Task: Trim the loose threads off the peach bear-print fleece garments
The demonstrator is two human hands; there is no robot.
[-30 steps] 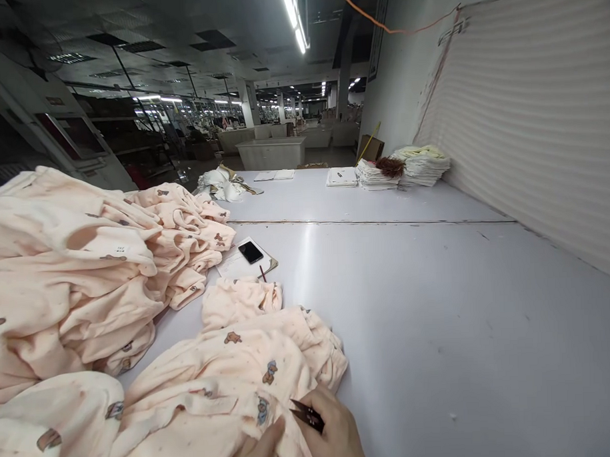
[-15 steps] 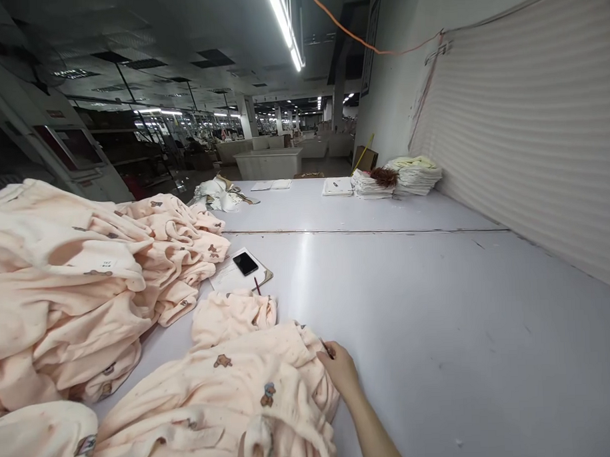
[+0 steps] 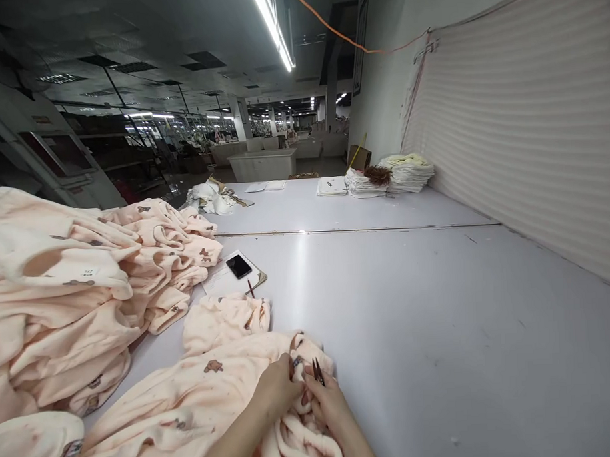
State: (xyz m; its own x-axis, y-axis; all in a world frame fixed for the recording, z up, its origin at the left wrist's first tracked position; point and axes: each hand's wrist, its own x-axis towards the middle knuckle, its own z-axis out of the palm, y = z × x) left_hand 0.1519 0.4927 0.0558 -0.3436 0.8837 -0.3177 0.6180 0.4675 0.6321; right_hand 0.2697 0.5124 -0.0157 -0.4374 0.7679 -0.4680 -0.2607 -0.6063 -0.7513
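A peach fleece garment (image 3: 190, 386) with small brown bear prints lies in folds on the table in front of me. My left hand (image 3: 278, 389) is closed on its right-hand part, fingertips pinching the cloth. Close beside it, my right hand (image 3: 327, 398) is closed around small dark thread snips (image 3: 318, 373), whose two pointed blades stick up past the fingers, slightly apart. That hand's fingers also touch the fabric. Part of the cloth between the hands is hidden by the fingers.
A large heap of similar peach garments (image 3: 62, 297) covers the left side. Beyond my garment are papers (image 3: 217, 279) with a phone (image 3: 238, 266) and a pen (image 3: 251, 288). White cloth stacks (image 3: 406, 175) stand at the far right of the pale table (image 3: 438, 317), by the wall.
My left hand has come up from the lower edge onto the garment's right part. My right hand has moved slightly down and left beside it, the snips now pointing up. The view has shifted slightly.
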